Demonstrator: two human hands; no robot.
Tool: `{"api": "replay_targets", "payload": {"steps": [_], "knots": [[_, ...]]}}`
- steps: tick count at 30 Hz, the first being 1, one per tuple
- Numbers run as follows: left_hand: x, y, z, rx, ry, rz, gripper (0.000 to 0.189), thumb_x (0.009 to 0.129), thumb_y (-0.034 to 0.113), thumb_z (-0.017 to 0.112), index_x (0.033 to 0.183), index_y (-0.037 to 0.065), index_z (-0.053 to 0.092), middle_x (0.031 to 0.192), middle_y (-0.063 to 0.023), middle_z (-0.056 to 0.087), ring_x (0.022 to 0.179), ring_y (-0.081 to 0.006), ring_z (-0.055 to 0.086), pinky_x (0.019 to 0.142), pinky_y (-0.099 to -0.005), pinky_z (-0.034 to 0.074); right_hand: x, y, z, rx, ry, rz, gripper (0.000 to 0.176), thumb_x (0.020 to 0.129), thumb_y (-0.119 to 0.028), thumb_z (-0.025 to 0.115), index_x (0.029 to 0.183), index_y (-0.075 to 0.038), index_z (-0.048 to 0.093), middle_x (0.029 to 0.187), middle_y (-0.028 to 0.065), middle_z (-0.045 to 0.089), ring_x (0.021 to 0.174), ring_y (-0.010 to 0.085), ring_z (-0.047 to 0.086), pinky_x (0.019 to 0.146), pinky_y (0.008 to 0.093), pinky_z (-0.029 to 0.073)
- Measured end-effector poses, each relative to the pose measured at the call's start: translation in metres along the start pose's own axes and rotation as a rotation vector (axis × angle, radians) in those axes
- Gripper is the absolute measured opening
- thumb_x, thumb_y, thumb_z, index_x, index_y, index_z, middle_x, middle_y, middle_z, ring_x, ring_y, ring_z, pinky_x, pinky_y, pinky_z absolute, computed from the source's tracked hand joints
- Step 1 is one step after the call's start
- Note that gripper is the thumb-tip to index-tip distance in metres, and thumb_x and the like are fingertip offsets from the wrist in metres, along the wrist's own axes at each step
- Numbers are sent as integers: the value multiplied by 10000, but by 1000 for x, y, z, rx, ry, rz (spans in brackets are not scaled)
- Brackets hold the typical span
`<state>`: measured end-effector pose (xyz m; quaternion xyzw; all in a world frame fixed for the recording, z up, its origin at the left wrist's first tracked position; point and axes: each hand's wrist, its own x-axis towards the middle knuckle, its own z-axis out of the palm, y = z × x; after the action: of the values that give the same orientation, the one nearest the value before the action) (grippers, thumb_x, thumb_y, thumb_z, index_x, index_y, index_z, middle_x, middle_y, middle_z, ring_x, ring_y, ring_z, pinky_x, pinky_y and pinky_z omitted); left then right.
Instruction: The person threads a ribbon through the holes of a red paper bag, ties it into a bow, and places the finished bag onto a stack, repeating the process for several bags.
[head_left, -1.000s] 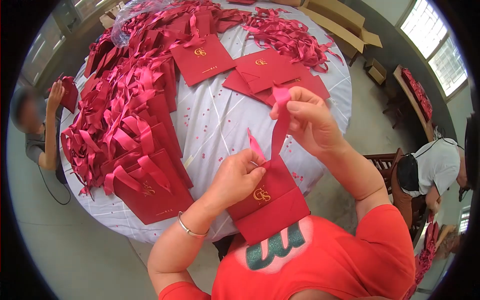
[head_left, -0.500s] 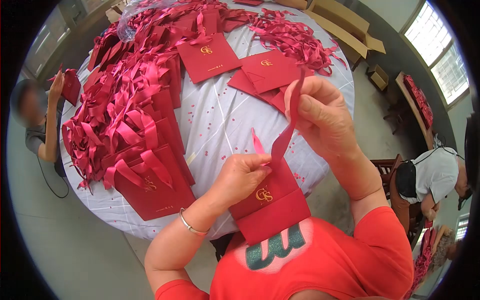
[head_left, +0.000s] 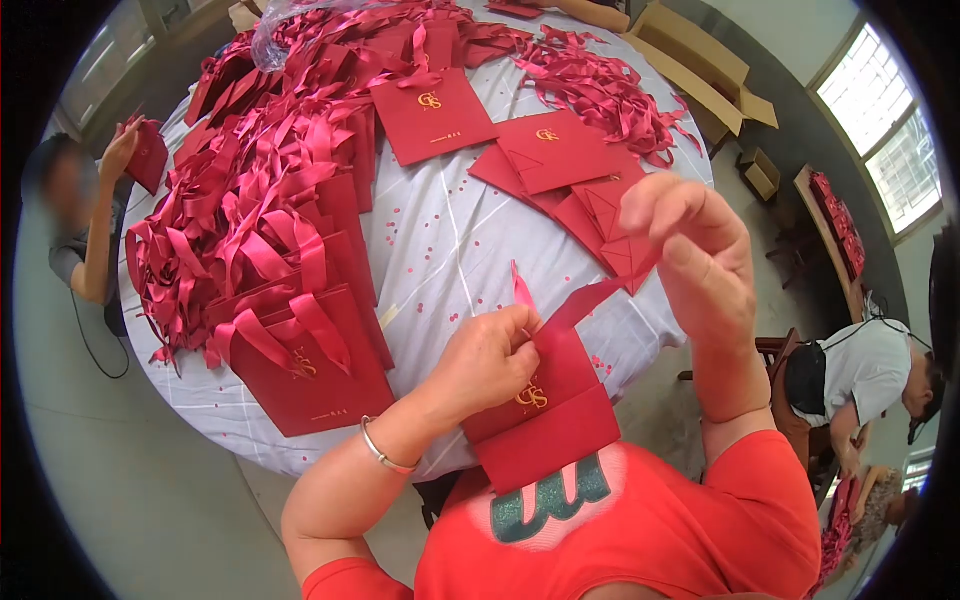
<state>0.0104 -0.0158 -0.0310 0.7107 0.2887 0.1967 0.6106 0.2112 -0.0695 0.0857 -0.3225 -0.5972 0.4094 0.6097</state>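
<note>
A small red gift bag (head_left: 545,430) with a gold monogram lies against my chest at the table edge, its bottom part folded up towards me. My left hand (head_left: 490,355) is closed on the bag's top edge, beside a dark red ribbon (head_left: 580,302) that comes out of the bag; the fingers hide the exact grip. A brighter ribbon tip (head_left: 521,285) sticks up behind that hand. To the right, my right hand (head_left: 705,255) is raised and slightly blurred, thumb and curled fingers apart. The ribbon's free end reaches close to its thumb.
Many red bags with ribbon handles (head_left: 300,370) crowd the left of the round cloth-covered table (head_left: 440,260). Flat bags (head_left: 550,150) and a ribbon heap (head_left: 610,90) lie behind. One person (head_left: 85,230) holds a bag at left; another (head_left: 860,370) bends at right. Cardboard boxes (head_left: 690,65) stand beyond.
My right hand has moved right and its fingers have parted. The ribbon has swung from upright to a low slant. My left hand has slid slightly down onto the bag's top.
</note>
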Motion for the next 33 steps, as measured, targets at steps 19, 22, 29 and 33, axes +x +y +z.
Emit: {"api": "replay_targets", "payload": {"steps": [19, 22, 29, 33], "knots": [[-5, 18, -23, 75, 29, 79, 177, 841, -22, 593, 1013, -40, 557, 818, -113, 705, 801, -152, 665, 727, -292, 503, -40, 62, -5, -689, -250, 283, 88, 829, -10, 717, 890, 5, 656, 832, 84, 643, 759, 181, 634, 636, 296, 490], [-7, 25, -35, 315, 44, 211, 124, 819, 0, 639, 941, -21, 629, 829, -96, 708, 800, -221, 687, 724, -312, 512, -43, 62, -6, -739, -219, 173, 104, 809, -37, 733, 881, -10, 662, 819, 107, 638, 746, 236, 638, 645, 324, 500], [-11, 38, -53, 290, -122, -13, 164, 820, -7, 649, 983, -22, 659, 913, -105, 732, 708, -193, 692, 667, -301, 529, -49, 63, -15, -818, -183, 45, 136, 775, -6, 754, 875, -15, 662, 850, 106, 636, 742, 244, 635, 642, 330, 511], [-8, 37, -65, -251, -299, -268, 201, 914, -3, 566, 1104, -29, 628, 956, -96, 724, 628, -123, 679, 529, -223, 499, -47, 59, -21, -834, -162, 25, 142, 774, -2, 754, 878, -13, 657, 850, 115, 635, 733, 252, 633, 630, 334, 512]]}}
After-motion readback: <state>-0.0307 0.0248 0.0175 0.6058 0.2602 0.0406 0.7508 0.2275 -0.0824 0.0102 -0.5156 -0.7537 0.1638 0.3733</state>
